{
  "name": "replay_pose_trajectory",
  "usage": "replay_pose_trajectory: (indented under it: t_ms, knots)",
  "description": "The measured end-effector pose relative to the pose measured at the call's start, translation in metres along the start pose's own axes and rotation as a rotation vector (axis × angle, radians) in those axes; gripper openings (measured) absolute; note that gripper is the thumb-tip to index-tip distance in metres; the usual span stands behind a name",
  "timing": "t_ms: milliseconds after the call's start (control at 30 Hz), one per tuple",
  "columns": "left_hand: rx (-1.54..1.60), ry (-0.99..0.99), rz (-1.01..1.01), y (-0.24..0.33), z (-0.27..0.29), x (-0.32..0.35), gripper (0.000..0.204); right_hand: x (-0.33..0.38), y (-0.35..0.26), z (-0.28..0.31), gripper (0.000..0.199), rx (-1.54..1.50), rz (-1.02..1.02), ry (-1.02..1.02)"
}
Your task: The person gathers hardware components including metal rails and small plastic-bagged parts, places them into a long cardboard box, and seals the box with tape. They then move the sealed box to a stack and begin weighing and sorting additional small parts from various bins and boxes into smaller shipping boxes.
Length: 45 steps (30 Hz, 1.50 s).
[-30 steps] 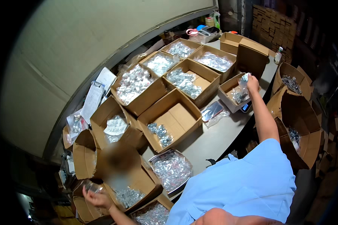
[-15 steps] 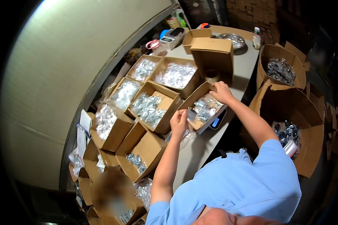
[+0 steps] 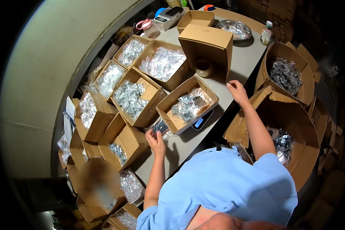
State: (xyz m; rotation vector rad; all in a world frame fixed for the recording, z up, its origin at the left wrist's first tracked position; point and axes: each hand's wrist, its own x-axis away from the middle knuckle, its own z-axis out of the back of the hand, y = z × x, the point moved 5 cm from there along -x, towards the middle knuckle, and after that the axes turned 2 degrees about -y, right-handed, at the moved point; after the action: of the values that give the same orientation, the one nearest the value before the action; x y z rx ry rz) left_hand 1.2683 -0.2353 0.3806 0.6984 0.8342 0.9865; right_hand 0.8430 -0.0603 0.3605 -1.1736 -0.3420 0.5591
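Observation:
An open cardboard box (image 3: pixel 214 100) holding small clear bags of metal parts (image 3: pixel 189 106) rests on a small scale (image 3: pixel 199 123) with a lit blue display. My left hand (image 3: pixel 156 142) is just off the box's near left corner, fingers curled but apart, with nothing in them. Close beyond its fingertips lies a dark flat object (image 3: pixel 161 126) on clear plastic; whether they touch it I cannot tell. My right hand (image 3: pixel 237 92) hovers at the table's right edge, fingers loosely stretched, apart from the box. A tape roll (image 3: pixel 203 69) stands by an upright carton (image 3: pixel 226 57) beyond.
Several boxes of bagged parts, one an open box (image 3: pixel 142 100), crowd the table's left. A steel bowl (image 3: pixel 237 28), a bottle (image 3: pixel 266 33), a grey scale (image 3: pixel 166 17) and a pink-lidded jug (image 3: pixel 147 28) stand farther back. Large cartons (image 3: pixel 295 111) flank the table's right edge.
Both hands have let go of the box. It now sits on the scale; my left hand has drawn back to the left and my right hand to the right. The view has shifted somewhat.

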Motion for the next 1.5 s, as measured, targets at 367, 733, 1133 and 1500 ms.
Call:
replay_pose_trajectory:
  t_ms: [367,733,1133,1500]
  knots:
    - [-0.658,-0.207,-0.039,-0.039,-0.021,0.101,0.031,0.006,-0.009,-0.003,0.034,-0.15,-0.145,-0.023]
    - [-0.62,-0.231,-0.01,-0.037,-0.019,0.099,0.029,0.002,-0.005,-0.017,0.031,-0.106,-0.145,-0.098]
    - [-0.529,-0.235,-0.063,-0.034,-0.016,0.099,0.029,-0.015,-0.001,-0.091,0.055,-0.318,-0.425,-0.726]
    - [-0.384,-0.298,-0.091,-0.044,-0.003,0.099,0.031,0.042,-0.083,-0.116,0.053,-0.366,-0.548,-0.718]
